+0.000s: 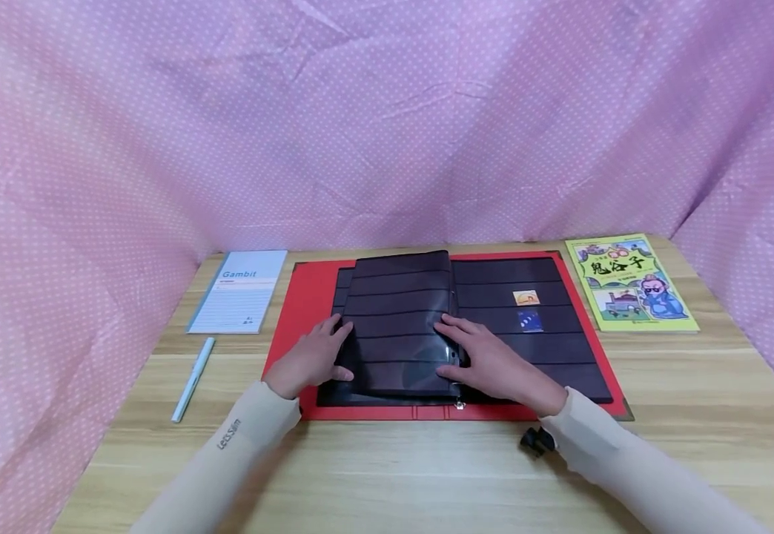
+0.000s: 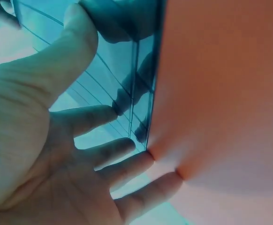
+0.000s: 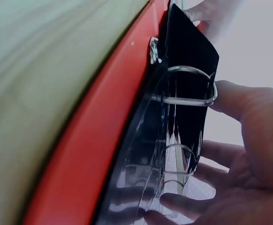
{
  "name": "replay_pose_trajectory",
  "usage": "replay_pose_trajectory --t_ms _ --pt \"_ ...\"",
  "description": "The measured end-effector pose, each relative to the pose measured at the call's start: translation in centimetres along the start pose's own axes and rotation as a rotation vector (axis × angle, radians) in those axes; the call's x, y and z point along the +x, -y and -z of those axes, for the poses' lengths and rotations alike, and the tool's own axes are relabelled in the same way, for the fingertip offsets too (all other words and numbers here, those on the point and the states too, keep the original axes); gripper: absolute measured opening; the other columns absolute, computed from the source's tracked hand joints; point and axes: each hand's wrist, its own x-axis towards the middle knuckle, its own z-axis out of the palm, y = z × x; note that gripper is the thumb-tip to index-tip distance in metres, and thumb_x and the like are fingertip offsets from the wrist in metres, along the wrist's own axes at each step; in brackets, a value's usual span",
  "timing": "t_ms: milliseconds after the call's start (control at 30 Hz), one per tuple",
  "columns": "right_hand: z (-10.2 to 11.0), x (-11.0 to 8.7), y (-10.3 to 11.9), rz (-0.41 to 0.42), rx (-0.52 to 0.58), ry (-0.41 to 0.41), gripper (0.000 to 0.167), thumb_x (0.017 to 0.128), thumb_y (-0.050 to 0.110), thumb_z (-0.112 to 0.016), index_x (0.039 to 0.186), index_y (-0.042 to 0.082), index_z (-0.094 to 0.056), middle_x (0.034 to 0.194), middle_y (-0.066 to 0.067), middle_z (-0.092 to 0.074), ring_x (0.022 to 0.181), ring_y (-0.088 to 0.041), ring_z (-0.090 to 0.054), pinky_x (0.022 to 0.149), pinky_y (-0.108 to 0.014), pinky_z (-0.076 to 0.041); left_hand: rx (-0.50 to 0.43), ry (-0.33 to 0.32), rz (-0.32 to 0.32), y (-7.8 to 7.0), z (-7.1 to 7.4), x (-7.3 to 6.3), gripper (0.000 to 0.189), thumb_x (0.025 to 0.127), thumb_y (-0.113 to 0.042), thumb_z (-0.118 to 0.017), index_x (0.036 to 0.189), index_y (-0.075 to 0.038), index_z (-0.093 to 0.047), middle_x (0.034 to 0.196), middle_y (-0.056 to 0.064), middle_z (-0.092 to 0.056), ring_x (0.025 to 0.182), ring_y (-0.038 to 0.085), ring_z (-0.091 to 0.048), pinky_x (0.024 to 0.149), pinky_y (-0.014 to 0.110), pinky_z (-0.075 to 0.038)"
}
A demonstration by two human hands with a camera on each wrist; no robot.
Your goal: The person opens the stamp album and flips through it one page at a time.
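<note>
A red ring-binder stamp album (image 1: 288, 311) lies spread out on the wooden table. Its black pocket page (image 1: 397, 319) rests over the left half. On the right page (image 1: 563, 341) sit an orange stamp (image 1: 526, 297) and a dark blue stamp (image 1: 530, 321). My left hand (image 1: 310, 360) touches the left edge of the upper page, fingers extended and spread, some reaching the red cover (image 2: 211, 103). Near the spine, my right hand (image 1: 494, 363) rests with extended fingers on the page's inner edge. Metal rings (image 3: 188, 101) pass through the pages beside the right thumb.
A Gambit notebook (image 1: 236, 293) lies at the back left, with a light blue pen (image 1: 192, 380) in front of it. At the back right is a yellow-green illustrated book (image 1: 630, 285). Pink dotted cloth (image 1: 387, 133) hangs behind the table (image 1: 387, 475).
</note>
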Motion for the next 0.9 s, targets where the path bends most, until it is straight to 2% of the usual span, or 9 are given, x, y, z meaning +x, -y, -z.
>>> replay_pose_trajectory --t_ms 100,233,300,467,533,667,767,900 --pt "-0.3 0.3 0.5 -0.011 -0.037 0.026 0.070 0.085 0.040 -0.070 0.144 0.016 -0.041 0.152 -0.004 -0.029 0.136 -0.036 -0.025 0.097 -0.067 -0.028 0.018 -0.007 0.002 0.2 0.0 -0.5 0.091 0.073 -0.035 -0.081 0.144 -0.002 -0.036 0.148 0.022 -0.025 0.134 0.039 -0.025 0.101 0.048 -0.038" --pt "-0.3 0.7 1.0 -0.030 -0.075 0.059 0.066 0.087 0.041 -0.066 0.143 0.016 -0.043 0.150 -0.005 -0.033 0.136 -0.038 -0.023 0.093 -0.075 -0.021 0.006 0.000 0.051 0.7 -0.2 -1.0 0.092 0.069 -0.038 -0.084 0.143 -0.006 -0.037 0.147 0.022 -0.026 0.131 0.042 -0.026 0.098 0.054 -0.038" --pt "0.0 0.8 1.0 -0.033 -0.052 0.069 0.065 0.089 0.042 -0.063 0.144 0.016 -0.041 0.150 -0.005 -0.032 0.137 -0.037 -0.024 0.094 -0.075 -0.021 -0.010 0.004 0.073 1.0 -0.4 -1.1 0.093 0.068 -0.039 -0.084 0.142 -0.010 -0.037 0.148 0.021 -0.025 0.131 0.044 -0.025 0.097 0.059 -0.037" --pt "1.6 0.6 -0.2 -0.069 0.054 0.068 0.068 0.093 0.046 -0.054 0.149 0.014 -0.031 0.154 -0.010 -0.021 0.134 -0.035 -0.031 0.100 -0.061 -0.030 -0.025 0.030 0.089 1.5 -0.6 -1.1 0.095 0.068 -0.040 -0.084 0.144 -0.011 -0.035 0.150 0.020 -0.021 0.133 0.045 -0.021 0.099 0.063 -0.032" --pt "2.5 0.0 -1.3 -0.082 0.066 0.040 0.067 0.095 0.047 -0.052 0.148 0.012 -0.031 0.153 -0.013 -0.020 0.133 -0.037 -0.033 0.100 -0.058 -0.033 -0.017 0.041 0.091 1.6 -0.6 -1.0 0.095 0.069 -0.040 -0.083 0.145 -0.011 -0.034 0.150 0.021 -0.021 0.133 0.046 -0.020 0.099 0.063 -0.031" --pt "4.4 -2.2 -3.9 -0.113 0.027 -0.029 0.062 0.096 0.044 -0.050 0.143 0.006 -0.038 0.149 -0.020 -0.026 0.131 -0.041 -0.033 0.100 -0.060 -0.031 0.006 0.058 0.090 1.6 -0.8 -0.9 0.094 0.071 -0.042 -0.081 0.146 -0.011 -0.033 0.151 0.021 -0.019 0.134 0.047 -0.018 0.100 0.063 -0.029" --pt "5.8 -4.3 -5.6 -0.191 -0.016 -0.037 0.062 0.096 0.044 -0.050 0.141 0.003 -0.040 0.144 -0.026 -0.031 0.128 -0.046 -0.033 0.099 -0.063 -0.029 0.013 0.064 0.087 1.7 -0.8 -1.0 0.094 0.072 -0.043 -0.079 0.147 -0.011 -0.032 0.151 0.021 -0.018 0.134 0.047 -0.017 0.100 0.063 -0.028" --pt "6.7 -6.8 -7.2 -0.311 -0.042 -0.003 0.072 0.095 0.050 -0.049 0.140 -0.005 -0.038 0.138 -0.034 -0.034 0.124 -0.051 -0.032 0.096 -0.066 -0.029 0.018 0.073 0.089 1.7 -0.8 -1.2 0.094 0.073 -0.044 -0.078 0.148 -0.011 -0.030 0.151 0.021 -0.018 0.134 0.047 -0.016 0.100 0.063 -0.028"
